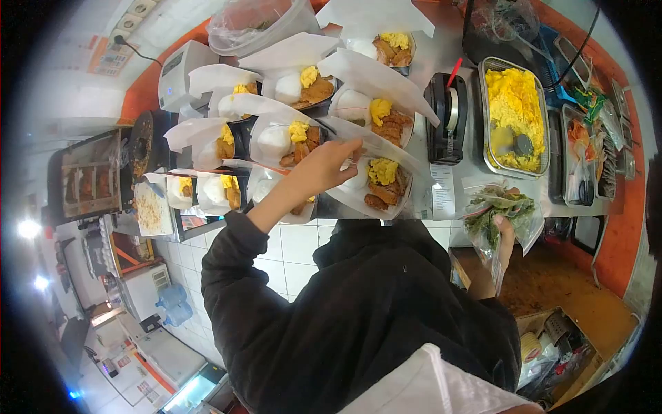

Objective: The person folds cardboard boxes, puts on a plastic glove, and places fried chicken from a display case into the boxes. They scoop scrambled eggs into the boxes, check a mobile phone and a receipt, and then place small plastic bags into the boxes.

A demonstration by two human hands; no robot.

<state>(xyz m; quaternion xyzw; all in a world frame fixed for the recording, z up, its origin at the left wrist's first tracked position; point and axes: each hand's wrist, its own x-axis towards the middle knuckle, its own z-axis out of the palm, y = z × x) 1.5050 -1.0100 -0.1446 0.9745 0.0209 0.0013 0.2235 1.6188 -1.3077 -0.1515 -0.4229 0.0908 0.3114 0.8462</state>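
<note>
My left hand (327, 165) is over a paper-lined box (358, 196) at the front of the counter, its fingers bent together near the white rice. Whether something small is between them cannot be made out. Yellow egg (383, 171) and browned meat (386, 196) lie in that box. At the right, over the counter's front edge, my right hand (505, 238) grips a clear plastic bag of green leaves (500, 207). Several similar boxes, such as one with rice and egg (272, 141), stand in rows to the left.
A metal tray of yellow egg (517, 117) stands at the right, beside a black dispenser (445, 117) with a red stick. A printed slip (442, 190) lies on the counter. Behind are a plastic tub (258, 31) and a white device (185, 74). Farther right are trays with bagged items (583, 155).
</note>
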